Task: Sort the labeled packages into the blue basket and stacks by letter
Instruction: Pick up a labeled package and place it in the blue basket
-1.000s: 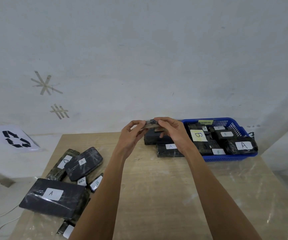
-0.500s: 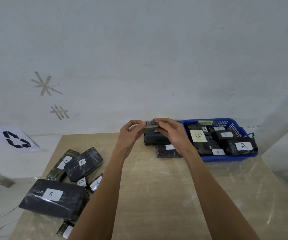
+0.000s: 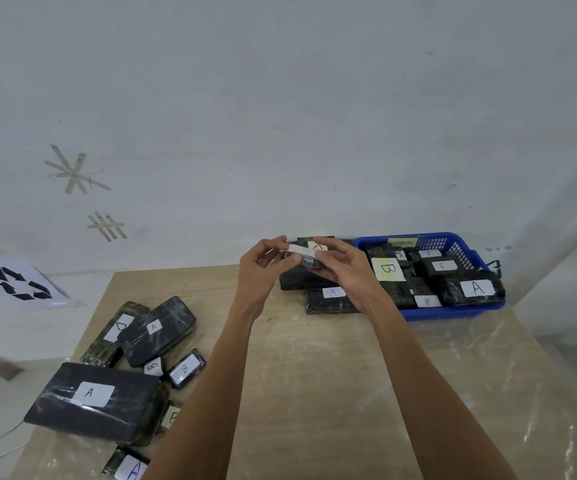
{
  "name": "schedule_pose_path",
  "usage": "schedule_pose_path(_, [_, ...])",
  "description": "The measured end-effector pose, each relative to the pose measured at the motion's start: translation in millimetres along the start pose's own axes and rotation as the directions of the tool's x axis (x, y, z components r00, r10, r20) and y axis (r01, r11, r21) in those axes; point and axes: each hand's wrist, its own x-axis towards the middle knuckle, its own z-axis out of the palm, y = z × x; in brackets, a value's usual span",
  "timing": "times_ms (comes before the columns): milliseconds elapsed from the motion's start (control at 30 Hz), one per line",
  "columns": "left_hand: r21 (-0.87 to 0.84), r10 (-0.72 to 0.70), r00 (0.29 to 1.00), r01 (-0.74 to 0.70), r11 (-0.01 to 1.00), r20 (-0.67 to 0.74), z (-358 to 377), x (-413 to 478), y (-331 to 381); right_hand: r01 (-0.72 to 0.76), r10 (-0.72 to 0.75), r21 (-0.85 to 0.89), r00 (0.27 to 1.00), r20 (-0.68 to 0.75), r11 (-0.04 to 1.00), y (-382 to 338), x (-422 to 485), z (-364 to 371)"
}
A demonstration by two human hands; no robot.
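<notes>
— Status?
— My left hand (image 3: 262, 270) and right hand (image 3: 347, 268) pinch the small package (image 3: 301, 255) over the A stack (image 3: 332, 296), beside the blue basket (image 3: 453, 311). I've just tilted it; its label now shows, letter unreadable.

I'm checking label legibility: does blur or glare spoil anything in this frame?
Head view: soft, even light; head view: the small package pinched between left hand and right hand is blurred, its markings unclear; head view: mild sheen on the table.

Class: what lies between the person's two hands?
A small package with a white label, pinched by the left hand and the right hand; the head view shows it.
</notes>
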Motion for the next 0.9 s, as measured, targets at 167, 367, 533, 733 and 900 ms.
schedule_pose_path(167, [0.045,-0.012,0.999,0.014,0.999,-0.045,15,3,-5,0.013,-0.02,-0.116,0.998,-0.058,0.993,-1,-2,-24])
schedule_pose_path(367, [0.099,-0.116,0.991,0.122,0.988,-0.061,35,3,-18,0.076,-0.093,-0.245,0.994,-0.061,0.966,1,1,-53])
schedule_pose_path(533, [0.152,-0.109,0.993,0.114,0.982,-0.037,51,12,-34,0.021,-0.053,-0.302,0.994,-0.1,0.953,15,7,-70])
schedule_pose_path(733, [0.17,-0.155,0.988,0.148,0.974,0.027,70,35,-66,-0.036,-0.038,-0.433,0.986,-0.162,0.901,26,8,-92])
schedule_pose_path(900, [0.212,-0.229,0.97,0.206,0.955,0.085,98,42,-96,-0.076,-0.07,-0.589,0.973,-0.222,0.804,38,6,-129])
